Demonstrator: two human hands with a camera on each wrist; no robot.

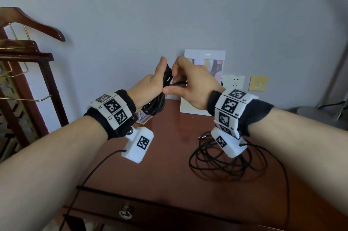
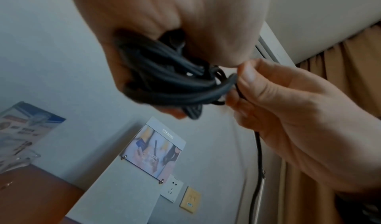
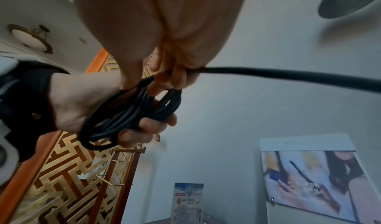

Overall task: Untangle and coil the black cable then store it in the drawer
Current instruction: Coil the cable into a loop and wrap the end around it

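Observation:
My left hand is raised above the brown table and grips a bundle of black cable loops in its palm. The left wrist view shows the same coiled cable, and it appears again in the right wrist view. My right hand pinches one strand right beside the bundle. The rest of the black cable lies in loose loops on the table under my right wrist, with a metal plug at its edge. A drawer front with a ring pull sits below the table's front edge.
A wooden clothes stand stands at the left. A picture card leans on the wall behind my hands, with wall sockets to its right. A small leaflet holder sits on the table below the bundle. A grey lamp base is at the far right.

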